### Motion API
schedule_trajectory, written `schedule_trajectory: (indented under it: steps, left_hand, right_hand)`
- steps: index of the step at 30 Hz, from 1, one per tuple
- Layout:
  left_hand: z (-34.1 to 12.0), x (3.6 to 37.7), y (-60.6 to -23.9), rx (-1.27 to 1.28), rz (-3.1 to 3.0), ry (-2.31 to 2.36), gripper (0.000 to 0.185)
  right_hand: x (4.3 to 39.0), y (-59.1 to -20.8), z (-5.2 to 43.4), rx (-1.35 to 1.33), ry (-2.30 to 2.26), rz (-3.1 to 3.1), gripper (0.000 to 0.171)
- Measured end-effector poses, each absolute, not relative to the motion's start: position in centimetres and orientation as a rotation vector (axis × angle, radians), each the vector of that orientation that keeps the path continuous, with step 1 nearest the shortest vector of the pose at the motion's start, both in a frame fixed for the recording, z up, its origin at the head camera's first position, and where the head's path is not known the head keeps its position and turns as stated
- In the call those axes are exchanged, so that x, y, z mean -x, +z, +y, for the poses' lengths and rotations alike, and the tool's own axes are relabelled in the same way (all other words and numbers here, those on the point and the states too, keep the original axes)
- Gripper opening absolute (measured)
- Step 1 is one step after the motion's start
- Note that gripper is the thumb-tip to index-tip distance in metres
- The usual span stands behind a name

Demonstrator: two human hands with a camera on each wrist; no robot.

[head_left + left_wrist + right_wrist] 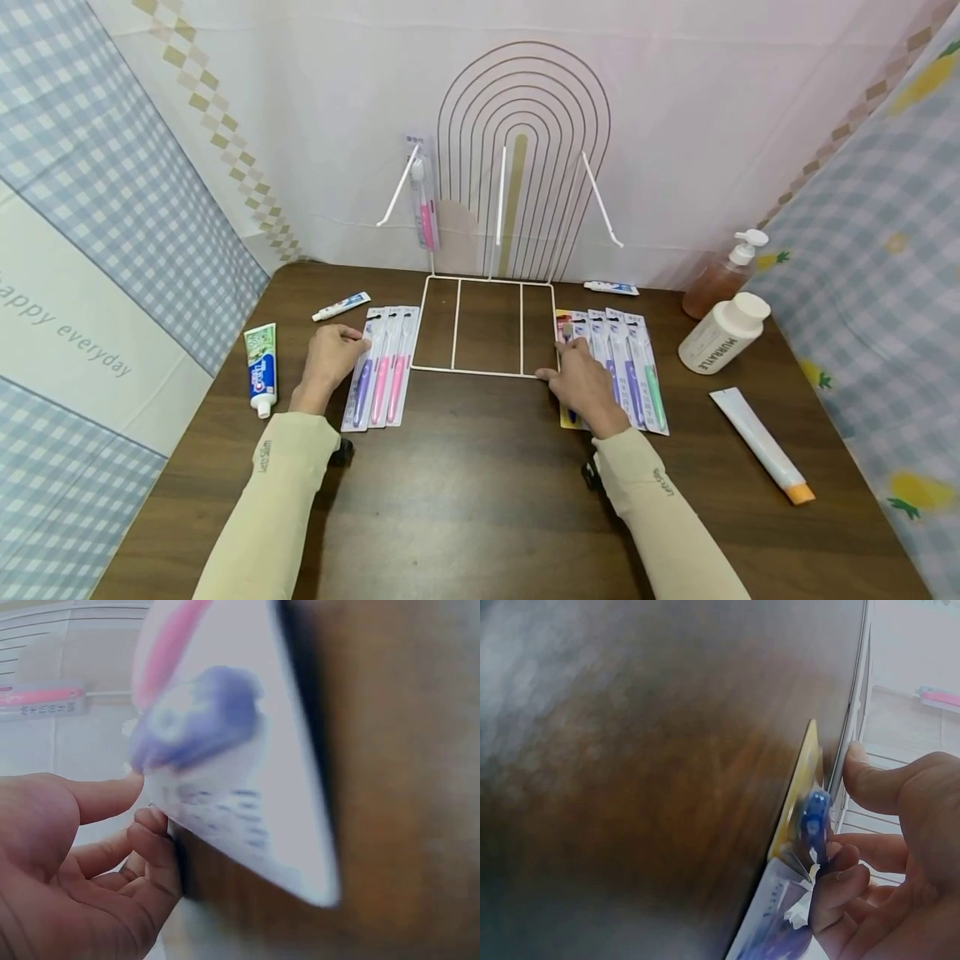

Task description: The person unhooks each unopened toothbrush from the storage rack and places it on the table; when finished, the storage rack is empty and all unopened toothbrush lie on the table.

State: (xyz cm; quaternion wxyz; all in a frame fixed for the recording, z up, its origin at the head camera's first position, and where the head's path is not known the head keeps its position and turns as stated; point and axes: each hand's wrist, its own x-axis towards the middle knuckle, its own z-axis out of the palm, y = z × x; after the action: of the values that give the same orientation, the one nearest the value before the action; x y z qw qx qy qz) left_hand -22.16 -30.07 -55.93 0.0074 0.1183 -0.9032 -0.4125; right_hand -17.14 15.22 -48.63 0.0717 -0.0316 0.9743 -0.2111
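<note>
My left hand [332, 358] pinches the upper left edge of a packaged purple toothbrush [364, 379], the leftmost in a row with two packaged pink toothbrushes [382, 379]. In the left wrist view, its thumb and fingertips meet at the edge of the blurred pack [247, 817]. My right hand [583, 382] rests over a yellow-backed toothbrush pack [564, 317] at the left end of the other row. Its fingers touch that pack's blue toothbrush [815, 817], while the thumb stands apart near the rack's wire. Beside it lie packaged purple toothbrushes [621, 358] and a green one [651, 375].
A white wire rack [455, 325] stands between the rows, with three prongs; a packaged pink toothbrush [426, 212] hangs on its left prong. Toothpaste tubes [261, 367] lie left, behind and right. A pump bottle [720, 279] and white bottle [723, 333] stand at right.
</note>
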Motion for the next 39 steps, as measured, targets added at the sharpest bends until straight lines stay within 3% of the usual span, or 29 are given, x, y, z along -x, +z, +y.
schedule_trajectory:
  steps: [7,13,15,21,23,27,33,36,39]
  left_hand:
    - [-29.4,25.6,-55.0,-0.308,-2.747,-1.364,0.039]
    - [-24.3,27.2,-47.0,-0.193,-2.659,-1.501,0.045]
    - [-23.3,29.0,-46.0,-0.126,-2.611,-1.529,0.046]
    - [-19.0,28.1,-38.3,-0.076,-2.551,-1.465,0.047]
    - [-18.5,28.9,-37.2,-0.09,-2.512,-1.473,0.048]
    - [-18.5,31.4,-36.3,-0.09,-2.492,-1.458,0.046]
    - [-20.5,37.5,-38.6,-0.076,-2.513,-1.37,0.027]
    - [-20.4,37.8,-38.5,-0.072,-2.507,-1.391,0.019]
    - [-19.7,35.5,-36.9,-0.075,-2.47,-1.436,0.015]
  right_hand:
    - [17.1,-48.4,15.2,0.09,-0.647,2.921,0.078]
    - [17.2,-48.7,15.7,0.082,-0.664,2.913,0.078]
    - [17.0,-48.3,15.6,0.069,-0.675,2.902,0.078]
    - [17.3,-49.3,15.5,0.09,-0.68,2.926,0.077]
    - [17.4,-49.4,15.4,0.084,-0.67,2.936,0.077]
    - [17.2,-48.9,15.2,0.071,-0.668,2.928,0.077]
    - [17.2,-48.7,15.0,0.061,-0.658,2.933,0.078]
    - [17.5,-49.1,15.4,0.057,-0.67,2.937,0.078]
    - [17.9,-49.8,15.7,0.07,-0.671,2.938,0.079]
